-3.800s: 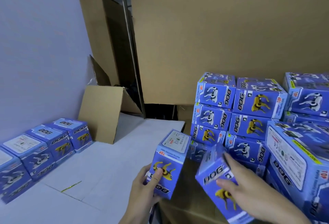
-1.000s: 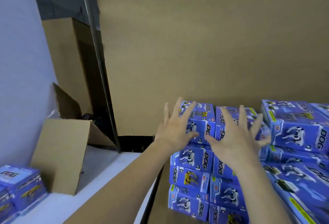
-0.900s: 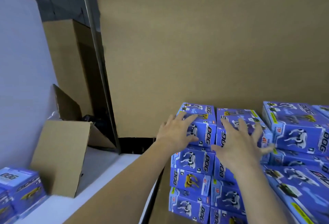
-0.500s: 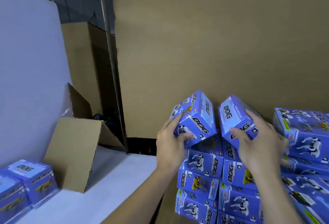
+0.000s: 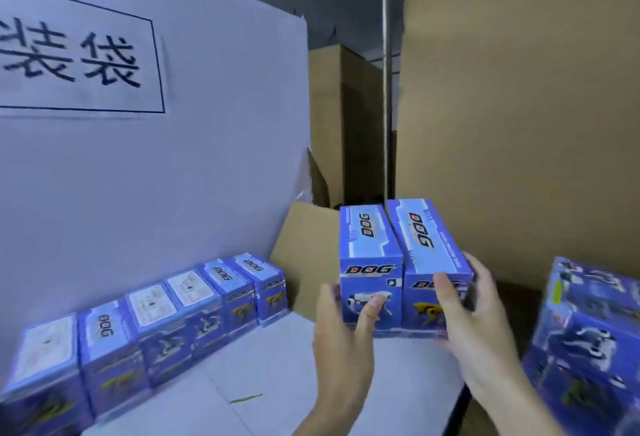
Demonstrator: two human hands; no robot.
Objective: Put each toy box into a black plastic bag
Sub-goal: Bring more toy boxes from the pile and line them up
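Two blue boxes are held side by side, touching, up in the air over the white table (image 5: pixel 311 376). The left box (image 5: pixel 369 262) shows a white toy dog on its front. The right box (image 5: pixel 433 259) shows a yellow one. Both say "DOG" on the top and on the front.

The left hand (image 5: pixel 341 342) grips the left box, with the thumb on the front. The right hand (image 5: pixel 474 324) grips the right box, with fingers curled over the front and the far side.

A row of boxes (image 5: pixel 156 324) just like them stands on the table along a white board (image 5: pixel 207 175). Some of their tops have white labels, too blurry to read. A paper sign (image 5: pixel 79 54) on the board has two big Chinese signs, maybe "装袋". A pile of boxes (image 5: pixel 588 338) sits at the right. An open carton (image 5: pixel 304 255) stands behind the table, and a tall brown cardboard wall (image 5: pixel 519 106) rises behind it all.
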